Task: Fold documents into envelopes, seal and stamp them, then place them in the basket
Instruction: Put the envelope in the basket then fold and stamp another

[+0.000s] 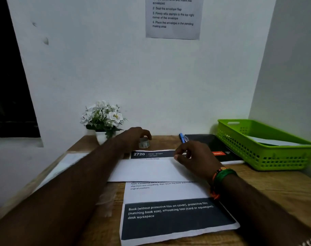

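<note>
A white envelope (147,170) lies across a printed document (170,215) in the middle of the wooden desk (284,189). My left hand (133,137) reaches to the back of the desk and curls its fingers over a small roll of stamps (144,144). My right hand (195,157) rests at the envelope's upper right corner with thumb and fingers pinched together there; what they pinch is too small to tell. A green basket (261,157) stands at the right and holds a white envelope (273,142).
A white pot of flowers (103,119) stands at the back left. A blue pen (182,138) and a black book (213,148) lie behind my right hand. More white paper (62,167) lies at the left edge. An instruction sheet (173,16) hangs on the wall.
</note>
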### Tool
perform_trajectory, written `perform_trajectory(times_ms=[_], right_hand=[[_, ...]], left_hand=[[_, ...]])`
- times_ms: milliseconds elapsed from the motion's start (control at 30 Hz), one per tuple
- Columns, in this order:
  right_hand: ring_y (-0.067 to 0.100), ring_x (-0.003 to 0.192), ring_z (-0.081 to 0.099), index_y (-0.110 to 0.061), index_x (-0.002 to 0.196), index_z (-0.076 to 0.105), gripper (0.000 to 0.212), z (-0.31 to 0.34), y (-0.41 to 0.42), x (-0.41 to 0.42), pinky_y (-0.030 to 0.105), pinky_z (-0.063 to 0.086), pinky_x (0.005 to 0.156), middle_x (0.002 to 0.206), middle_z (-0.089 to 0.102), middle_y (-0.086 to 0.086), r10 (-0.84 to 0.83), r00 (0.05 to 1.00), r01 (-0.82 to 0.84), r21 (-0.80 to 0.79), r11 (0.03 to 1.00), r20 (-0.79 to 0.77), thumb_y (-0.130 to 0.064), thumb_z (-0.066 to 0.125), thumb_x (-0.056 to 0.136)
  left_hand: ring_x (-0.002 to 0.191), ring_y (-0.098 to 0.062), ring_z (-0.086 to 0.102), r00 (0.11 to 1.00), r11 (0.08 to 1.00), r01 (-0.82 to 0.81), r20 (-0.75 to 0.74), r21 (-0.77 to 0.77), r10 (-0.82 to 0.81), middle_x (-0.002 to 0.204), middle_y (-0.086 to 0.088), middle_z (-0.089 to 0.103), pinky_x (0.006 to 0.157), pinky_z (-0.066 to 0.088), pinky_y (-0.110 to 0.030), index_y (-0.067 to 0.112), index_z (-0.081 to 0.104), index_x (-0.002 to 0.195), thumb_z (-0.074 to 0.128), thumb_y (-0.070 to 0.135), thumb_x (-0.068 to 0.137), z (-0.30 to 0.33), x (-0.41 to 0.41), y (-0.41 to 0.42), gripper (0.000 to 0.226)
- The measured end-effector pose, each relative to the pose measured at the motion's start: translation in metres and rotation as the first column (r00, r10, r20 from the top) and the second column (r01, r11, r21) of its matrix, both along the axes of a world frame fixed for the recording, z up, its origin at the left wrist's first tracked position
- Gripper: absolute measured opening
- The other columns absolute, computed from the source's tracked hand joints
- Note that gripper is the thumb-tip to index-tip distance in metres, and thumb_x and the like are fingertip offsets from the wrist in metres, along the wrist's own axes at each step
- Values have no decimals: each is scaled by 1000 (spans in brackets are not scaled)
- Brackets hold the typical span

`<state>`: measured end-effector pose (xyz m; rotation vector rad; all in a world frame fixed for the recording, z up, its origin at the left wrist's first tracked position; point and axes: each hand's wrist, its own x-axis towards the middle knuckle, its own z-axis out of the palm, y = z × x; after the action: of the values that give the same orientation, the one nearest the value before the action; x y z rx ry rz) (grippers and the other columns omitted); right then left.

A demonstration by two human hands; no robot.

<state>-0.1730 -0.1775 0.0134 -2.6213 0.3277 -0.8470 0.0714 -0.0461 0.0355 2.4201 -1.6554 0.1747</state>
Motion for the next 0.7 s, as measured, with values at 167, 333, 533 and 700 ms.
perform_trajectory(times_ms=[167,333,533,700], right_hand=[[-7,67,57,-24,84,76,5,4,5,-3,2,38,64,73,59,-25,-11,998,8,41,999,60,-21,73,86],[6,74,64,-24,93,74,15,5,7,-1,15,46,68,86,69,-13,19,963,-35,56,998,267,-17,76,81],[8,79,67,-21,110,71,38,11,11,-3,29,58,69,102,68,-7,36,911,-88,107,990,410,-9,79,75],[9,78,69,-23,100,73,23,12,14,-7,38,60,67,97,70,-7,43,891,-143,189,972,452,-19,81,79]], left_hand=[[91,-18,63,978,980,-21,-208,-197,-21,120,-6,67,77,50,-27,20,61,123,68,6,89,2,-11,11,38],[77,-16,70,693,895,-145,-689,-422,-212,102,-10,70,67,59,-29,12,66,116,76,11,89,17,-55,14,29],[87,-22,74,493,869,-95,-781,-486,-383,103,-19,72,70,58,-34,17,68,120,75,15,91,14,-97,18,30],[82,-18,70,520,844,-83,-745,-530,-417,92,-9,65,69,58,-30,26,71,116,79,11,87,13,-107,20,34]])
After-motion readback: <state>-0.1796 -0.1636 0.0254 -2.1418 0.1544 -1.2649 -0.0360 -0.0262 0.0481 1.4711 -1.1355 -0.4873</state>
